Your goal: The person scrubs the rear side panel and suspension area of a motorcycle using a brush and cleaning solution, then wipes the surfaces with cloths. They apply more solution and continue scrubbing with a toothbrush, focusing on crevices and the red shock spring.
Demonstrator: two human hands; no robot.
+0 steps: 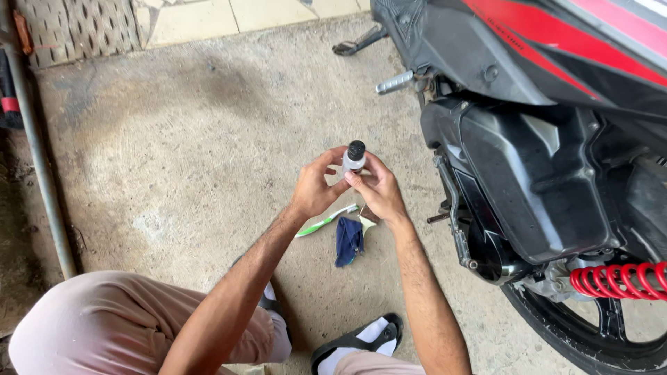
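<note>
Person is crouching on the concrete floor [194,139] beside a motorcycle [542,139]. Both hands are holding a small clear bottle [353,161] with a black cap [356,148], raised above a green toothbrush [325,221] and blue cloth [348,240]. Left hand [316,189] is pinching the body; right hand [379,191] is closing its grip lower down. Best kept upright, body steadied. Fingers are hiding the contents; the small object by the cloth is unclear.

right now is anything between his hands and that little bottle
Nothing visible does: both the left hand and right hand already grip the small black-capped bottle directly. The toothbrush and blue cloth lie on the floor below.
</note>
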